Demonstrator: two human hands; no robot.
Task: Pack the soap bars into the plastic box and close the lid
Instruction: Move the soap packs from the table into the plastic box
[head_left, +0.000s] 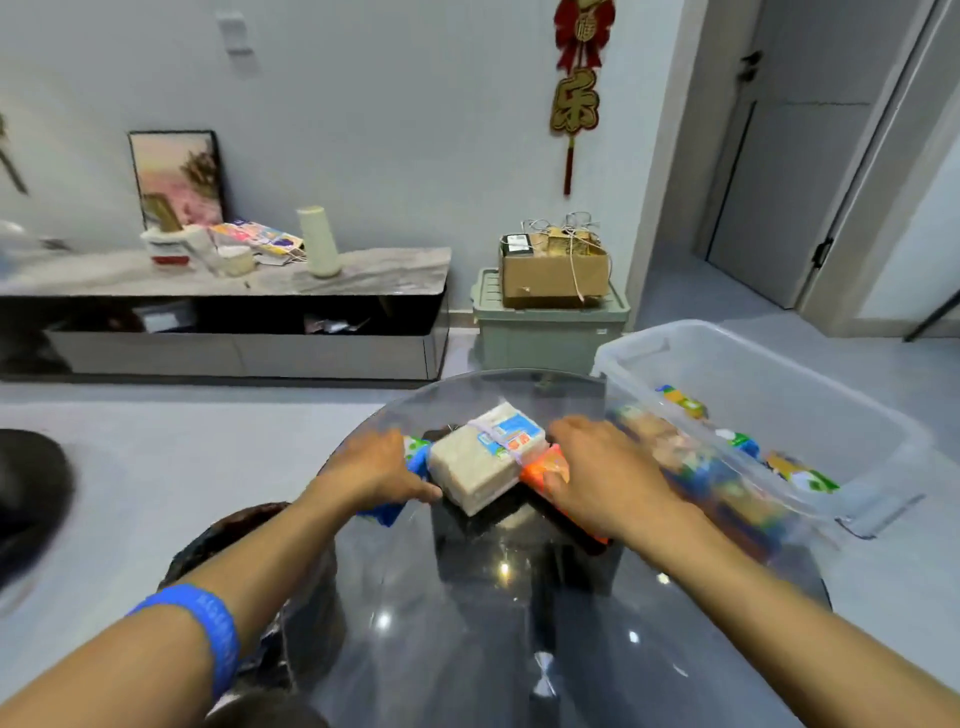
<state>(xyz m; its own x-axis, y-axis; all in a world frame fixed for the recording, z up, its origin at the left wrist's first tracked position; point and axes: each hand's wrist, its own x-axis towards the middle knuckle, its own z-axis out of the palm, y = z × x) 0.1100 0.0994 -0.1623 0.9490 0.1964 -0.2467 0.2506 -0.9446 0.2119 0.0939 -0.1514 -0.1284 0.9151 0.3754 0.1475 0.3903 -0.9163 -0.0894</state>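
A whitish soap pack with a blue and red label (483, 460) lies on the round glass table (467, 613). My left hand (376, 465) closes around a blue-wrapped soap bar (415, 462) at the pack's left side. My right hand (608, 475) grips an orange-wrapped soap bar (543, 470) at its right side. The clear plastic box (779, 374) stands open just right of the table, with several colourful soap bars (737, 441) inside. No lid for the box can be made out.
A green storage bin (550, 332) with a cardboard box (553, 270) on top stands beyond the table. A low cabinet (223, 312) with clutter runs along the far wall. A dark round object (31, 493) sits at the left edge.
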